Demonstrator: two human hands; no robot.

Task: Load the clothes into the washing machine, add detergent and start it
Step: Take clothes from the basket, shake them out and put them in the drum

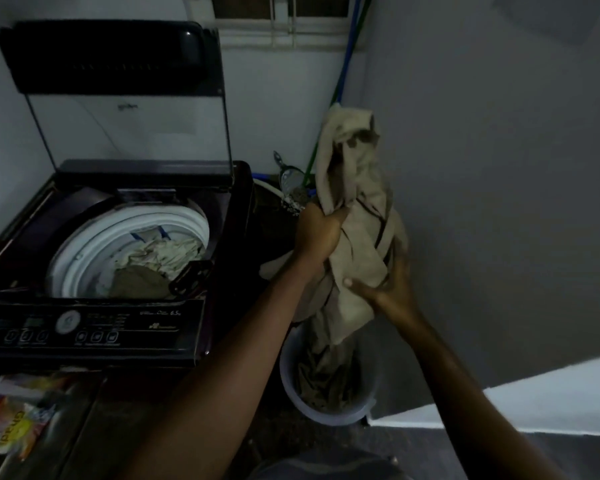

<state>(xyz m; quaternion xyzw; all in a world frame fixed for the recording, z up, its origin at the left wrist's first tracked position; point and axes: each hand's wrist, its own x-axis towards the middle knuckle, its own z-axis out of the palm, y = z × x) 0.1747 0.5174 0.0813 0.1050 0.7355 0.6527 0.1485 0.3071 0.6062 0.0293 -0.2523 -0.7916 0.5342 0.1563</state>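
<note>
Beige garment [357,188] is hanging bunched at centre-right of view. Its lower end is trailing down into the pale plastic bucket [329,415] at 6 o'clock below it. More cloth is lying in the bucket; I cannot tell whether it is the same piece.

Left hand [321,233] is fisting a fold on the garment's 9 o'clock side. Right hand [385,285] is gripping a lower fold at 5 o'clock, thumb pressing over the cloth. Both hands are closed on the garment.

Top-loading washing machine [94,327] is standing at 9 o'clock of the garment, with its lid [118,64] raised. The drum [187,216] is already holding crumpled clothes [160,258].

Judgement: the loading step is in hand and partly done, since the drum is holding some clothes and the bucket is not empty.

The next move calls for lifting the garment until its tail is clearing the bucket rim. It then calls for swinging the garment toward 9 o'clock, over the machine's right edge, and dropping it into the drum. Gathering the loose tail first looks advisable.

Detergent packet [11,424] is lying at 7 o'clock of the view, well apart from both hands. Detergent and start are not yet begun.
</note>
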